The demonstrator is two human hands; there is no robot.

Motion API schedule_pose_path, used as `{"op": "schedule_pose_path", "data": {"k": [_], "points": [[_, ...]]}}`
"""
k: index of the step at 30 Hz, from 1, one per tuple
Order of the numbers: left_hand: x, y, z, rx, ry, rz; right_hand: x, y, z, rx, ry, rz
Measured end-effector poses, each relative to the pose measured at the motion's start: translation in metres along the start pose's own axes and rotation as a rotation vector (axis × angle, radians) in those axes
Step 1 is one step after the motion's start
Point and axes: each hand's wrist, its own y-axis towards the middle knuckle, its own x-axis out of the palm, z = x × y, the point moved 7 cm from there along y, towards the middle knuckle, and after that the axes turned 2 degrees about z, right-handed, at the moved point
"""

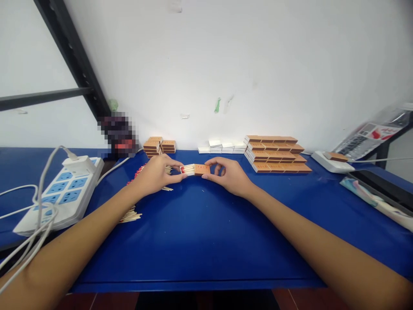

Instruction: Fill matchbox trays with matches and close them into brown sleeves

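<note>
Between my two hands is a matchbox, its white inner tray (187, 169) partly out of the brown sleeve (202, 169). Red-tipped matches lie in the exposed part of the tray. My left hand (158, 173) pinches the tray's left end between thumb and fingers. At the right end, my right hand (227, 174) grips the sleeve. Loose red-headed matches (167, 188) lie beside and behind my left hand, which hides part of them. More matches (130, 215) show below my left forearm.
Along the wall stand stacked brown matchboxes (277, 156), white trays (221, 147) and a smaller matchbox stack (152, 147). A power strip (69, 193) with white cables is at left. Another matchbox (335, 156) rests on a white device (329, 162) at right, near a plastic package (376, 131).
</note>
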Motion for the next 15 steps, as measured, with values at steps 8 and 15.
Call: {"op": "schedule_pose_path", "data": {"k": [8,15], "points": [[0.003,0.001,-0.004,-0.031,-0.135,-0.068,0.004,0.0,0.008,0.113,0.309,0.005],[0.006,0.0,0.003,-0.052,-0.281,-0.092,0.01,-0.004,-0.009,0.105,0.414,-0.007]]}}
